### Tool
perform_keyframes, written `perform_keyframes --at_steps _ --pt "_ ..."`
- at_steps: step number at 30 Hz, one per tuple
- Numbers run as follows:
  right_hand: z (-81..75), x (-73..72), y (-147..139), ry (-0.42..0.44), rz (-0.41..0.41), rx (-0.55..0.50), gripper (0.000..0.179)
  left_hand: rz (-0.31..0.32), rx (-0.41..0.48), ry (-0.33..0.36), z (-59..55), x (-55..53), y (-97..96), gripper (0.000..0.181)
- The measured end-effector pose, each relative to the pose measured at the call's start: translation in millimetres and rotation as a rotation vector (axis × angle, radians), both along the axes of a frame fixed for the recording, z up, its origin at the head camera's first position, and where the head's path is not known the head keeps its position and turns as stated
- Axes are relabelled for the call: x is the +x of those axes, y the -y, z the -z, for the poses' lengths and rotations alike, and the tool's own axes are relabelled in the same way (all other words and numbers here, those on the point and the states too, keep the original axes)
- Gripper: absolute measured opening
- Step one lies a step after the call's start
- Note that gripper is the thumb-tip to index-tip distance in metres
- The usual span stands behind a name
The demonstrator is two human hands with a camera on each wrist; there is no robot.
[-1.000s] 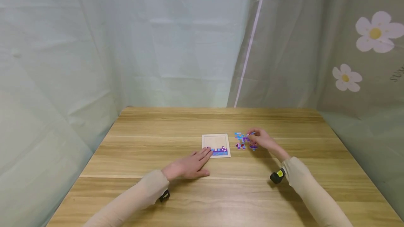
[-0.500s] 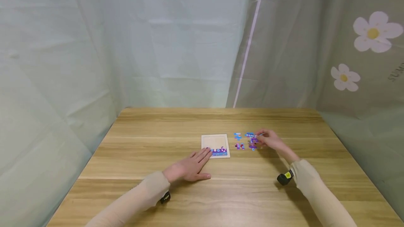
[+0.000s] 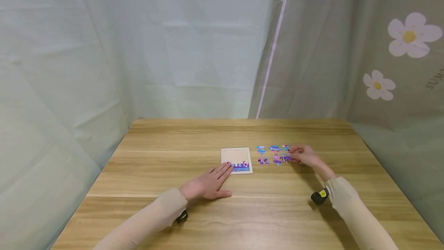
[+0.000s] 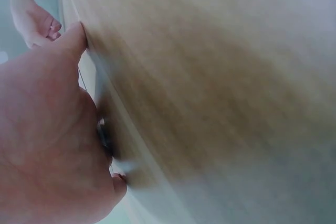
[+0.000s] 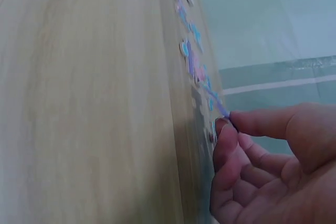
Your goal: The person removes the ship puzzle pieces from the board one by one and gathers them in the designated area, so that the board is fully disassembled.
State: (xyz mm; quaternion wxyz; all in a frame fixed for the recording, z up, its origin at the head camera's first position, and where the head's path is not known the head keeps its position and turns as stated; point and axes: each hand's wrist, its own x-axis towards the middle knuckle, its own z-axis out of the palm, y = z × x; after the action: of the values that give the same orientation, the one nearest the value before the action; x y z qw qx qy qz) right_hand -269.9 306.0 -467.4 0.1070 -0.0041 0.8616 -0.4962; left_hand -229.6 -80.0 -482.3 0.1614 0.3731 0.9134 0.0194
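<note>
A square wooden puzzle tray (image 3: 236,149) lies on the table, its near strip filled with purple and blue pieces and its far part bare wood. My left hand (image 3: 211,183) rests with straight fingers over the tray's near left corner. To the tray's right, my right hand (image 3: 305,155) pinches a purple puzzle piece (image 5: 220,105) between thumb and fingertips, tilted just off the table in the right wrist view. Left of that hand lie several loose pieces, among them a blue one (image 3: 274,148), a pink and purple one (image 3: 277,159) and a blue and orange one (image 3: 261,149).
The wood-grain table (image 3: 166,146) reaches back to a pale curtain (image 3: 201,49). On the right hangs a grey curtain with white flowers (image 3: 379,85). Each wrist carries a black camera (image 3: 319,196).
My right hand has moved to the right along the loose pieces. The pieces, bunched together before, now lie spread apart in two rows. My left hand has stayed on the tray.
</note>
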Motion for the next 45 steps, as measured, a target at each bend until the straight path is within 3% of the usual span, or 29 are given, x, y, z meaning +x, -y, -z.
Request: perform_keyframes --at_steps 8,16,23,32,45 --pt "0.6 0.2 -4.7 -0.028 0.038 0.082 0.029 -0.001 -0.012 -0.022 0.8 -1.6 1.3 0.086" --pt "-1.7 1.9 -4.7 -0.06 0.075 0.213 0.018 0.012 -0.014 -0.017 -11.7 4.5 -0.4 0.085" --pt "0.3 -0.3 -7.4 -0.097 0.066 0.296 0.016 0.006 -0.02 -0.02 -11.5 4.7 -0.9 0.084" --pt "3.5 -4.7 -13.4 -0.102 -0.004 0.251 0.016 0.013 -0.021 -0.027 -10.0 3.7 -1.0 0.085" --pt "-9.5 -2.4 4.2 -0.112 0.028 0.23 0.03 0.004 -0.021 -0.005 -21.1 8.7 -4.8 0.083"
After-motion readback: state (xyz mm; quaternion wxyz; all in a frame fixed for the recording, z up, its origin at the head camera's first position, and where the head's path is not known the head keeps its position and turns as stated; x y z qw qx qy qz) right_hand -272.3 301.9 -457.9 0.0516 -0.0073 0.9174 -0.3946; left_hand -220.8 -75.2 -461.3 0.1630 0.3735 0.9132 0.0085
